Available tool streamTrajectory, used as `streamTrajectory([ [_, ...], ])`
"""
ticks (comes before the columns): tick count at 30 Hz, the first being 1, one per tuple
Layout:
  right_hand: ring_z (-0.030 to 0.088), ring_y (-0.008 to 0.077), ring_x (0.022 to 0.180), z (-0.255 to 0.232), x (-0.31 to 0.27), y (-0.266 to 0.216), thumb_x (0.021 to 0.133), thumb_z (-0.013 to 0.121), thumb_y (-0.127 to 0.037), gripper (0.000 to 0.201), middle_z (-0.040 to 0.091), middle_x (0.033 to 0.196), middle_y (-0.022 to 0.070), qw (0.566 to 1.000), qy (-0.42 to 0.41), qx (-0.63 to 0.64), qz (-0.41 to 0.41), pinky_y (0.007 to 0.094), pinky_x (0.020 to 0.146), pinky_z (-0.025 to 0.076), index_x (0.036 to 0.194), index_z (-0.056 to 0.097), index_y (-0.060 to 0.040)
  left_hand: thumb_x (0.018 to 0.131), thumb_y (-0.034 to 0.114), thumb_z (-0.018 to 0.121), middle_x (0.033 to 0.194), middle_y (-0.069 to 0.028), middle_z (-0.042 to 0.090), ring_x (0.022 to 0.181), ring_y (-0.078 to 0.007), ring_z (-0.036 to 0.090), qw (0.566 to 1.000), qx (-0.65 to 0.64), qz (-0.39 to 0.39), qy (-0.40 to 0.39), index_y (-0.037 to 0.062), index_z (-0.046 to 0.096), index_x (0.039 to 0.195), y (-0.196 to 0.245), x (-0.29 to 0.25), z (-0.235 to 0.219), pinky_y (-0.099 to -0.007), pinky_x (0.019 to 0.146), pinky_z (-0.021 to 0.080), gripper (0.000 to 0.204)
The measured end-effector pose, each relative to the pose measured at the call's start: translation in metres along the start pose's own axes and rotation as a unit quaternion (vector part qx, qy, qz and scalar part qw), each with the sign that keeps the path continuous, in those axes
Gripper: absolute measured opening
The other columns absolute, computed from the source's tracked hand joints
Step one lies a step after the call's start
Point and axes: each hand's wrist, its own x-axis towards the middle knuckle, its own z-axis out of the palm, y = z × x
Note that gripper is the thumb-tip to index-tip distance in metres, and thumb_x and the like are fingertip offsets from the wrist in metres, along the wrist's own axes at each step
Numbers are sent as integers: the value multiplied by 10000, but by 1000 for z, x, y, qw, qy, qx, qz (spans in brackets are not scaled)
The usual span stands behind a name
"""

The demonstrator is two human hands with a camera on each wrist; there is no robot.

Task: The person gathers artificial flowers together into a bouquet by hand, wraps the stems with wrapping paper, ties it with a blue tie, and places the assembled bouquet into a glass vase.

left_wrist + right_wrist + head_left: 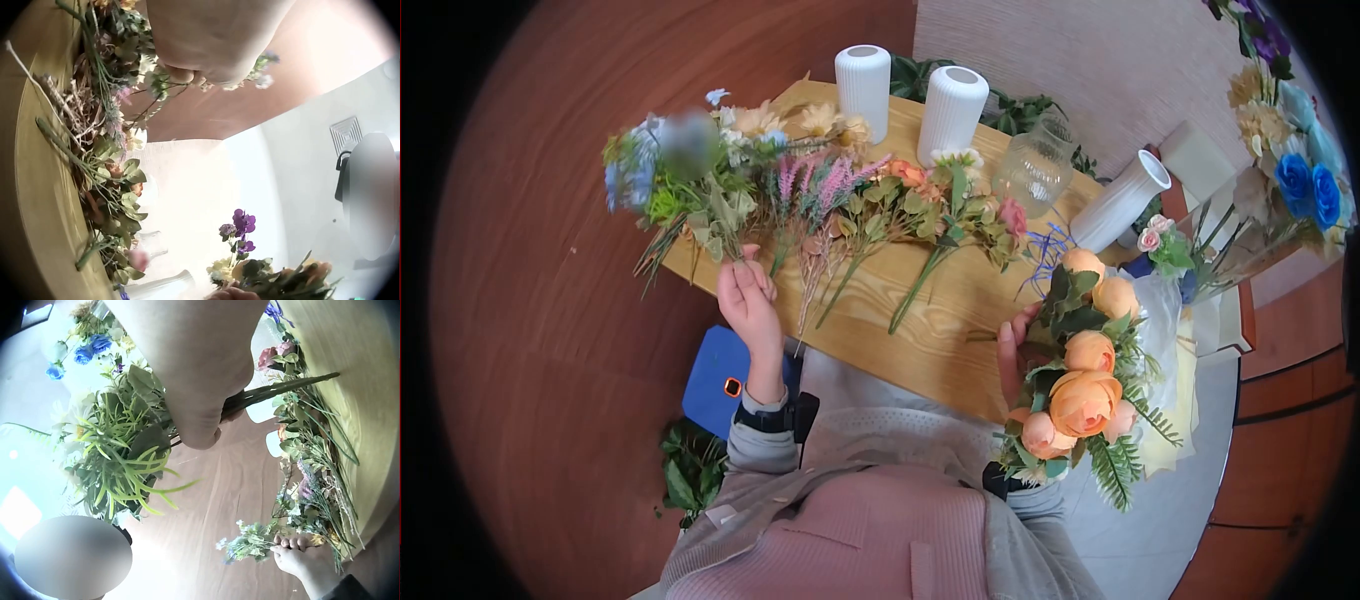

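My left hand (747, 293) is raised over the table's left front edge, fingers curled around the stems of a leafy sprig (726, 212). Small white and pale blue flowers top that sprig (247, 542) in the right wrist view. At the right, my right hand (1014, 352) grips a bouquet of orange peonies (1086, 403) by its stems (281, 390); the blooms and ferns lean toward my body. Part of the right hand is hidden behind the leaves. Between the hands lie pink lavender-like sprays (800, 180) and stems with orange and rose-pink flowers (1013, 215).
Two white ribbed vases (863, 95) stand at the back of the wooden table (940, 330), with a clear glass vase (1037, 165) beside them. A white vase (1118, 203) tilts at the right. Blue roses (1307, 190) rise at far right. A blue stool (715, 380) sits below left.
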Motion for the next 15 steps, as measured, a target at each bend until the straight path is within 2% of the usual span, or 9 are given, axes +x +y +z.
streamTrajectory([
  [2, 439, 252, 1237, -22, 7, 4, 510, 895, -354, 1184, 398, 1327, 110, 997, 8, 64, 43, 365, 1096, 384, 1422, 210, -37, 1023, 206, 408, 654, 43, 398, 522, -14, 317, 999, 18, 32, -1, -1, 544, 1067, -6, 2, -3, -180, 454, 236, 252],
  [4, 442, 255, 1236, -23, 9, 2, 518, 895, -342, 1175, 396, 1331, 108, 988, 15, 127, 84, 365, 1093, 388, 1425, 211, -44, 1015, 226, 442, 657, 55, 409, 519, -17, 336, 985, 88, -123, -81, 33, 568, 1082, -13, 5, -7, -176, 459, 263, 241],
  [6, 510, 112, 968, 10, 8, -8, 847, 522, 116, 400, 494, 1103, 53, 982, 108, 125, 93, 219, 955, 428, 1215, 437, -16, 1006, 209, 464, 643, 58, 416, 521, -23, 349, 984, 110, -101, -93, 31, 597, 1056, -11, -1, -1, -182, 463, 269, 228],
  [7, 510, 112, 968, 8, 8, -3, 847, 522, 116, 400, 494, 1103, 53, 982, 109, 125, 93, 219, 955, 428, 1215, 437, -16, 1001, 198, 474, 640, 57, 424, 518, -31, 356, 974, 184, -57, -121, 17, 599, 1053, -18, -5, -1, -191, 465, 280, 226],
  [8, 506, 99, 944, 4, 10, 4, 837, 535, 122, 401, 496, 1094, 50, 995, 92, 11, 47, 192, 922, 422, 1202, 444, -17, 996, 188, 485, 636, 56, 431, 515, -40, 362, 955, 258, -12, -148, 4, 601, 1050, -26, -8, -2, -200, 467, 290, 225],
  [9, 503, 87, 920, 2, 11, 8, 828, 548, 128, 402, 499, 1085, 47, 992, 73, -103, 0, 165, 889, 416, 1190, 451, -17, 939, 162, 556, 770, -144, 637, 647, -262, 608, 931, 322, 5, -171, -21, 589, 1105, -34, -9, -7, -353, 612, 475, 250],
  [12, 494, 77, 900, 3, 12, 6, 844, 550, 101, 359, 501, 1056, 40, 997, 57, -59, 10, 163, 851, 403, 1172, 457, -11, 923, 148, 567, 825, -199, 635, 712, -319, 618, 898, 372, -51, -229, -7, 605, 1086, -15, -18, 3, -374, 642, 477, 227],
  [14, 491, 75, 896, 0, 11, 7, 843, 551, 102, 356, 501, 1052, 40, 996, 59, -69, 10, 163, 844, 402, 1168, 459, -12, 919, 134, 566, 831, -204, 629, 736, -324, 618, 891, 395, -40, -219, -9, 611, 1081, -9, -23, 9, -367, 662, 481, 221],
  [15, 488, 73, 893, -2, 12, 7, 843, 553, 103, 353, 501, 1049, 40, 995, 62, -78, 8, 163, 836, 401, 1163, 460, -12, 933, 136, 553, 746, -130, 585, 663, -227, 559, 912, 379, 28, -152, -6, 612, 1062, -11, -25, 10, -322, 602, 444, 200],
])
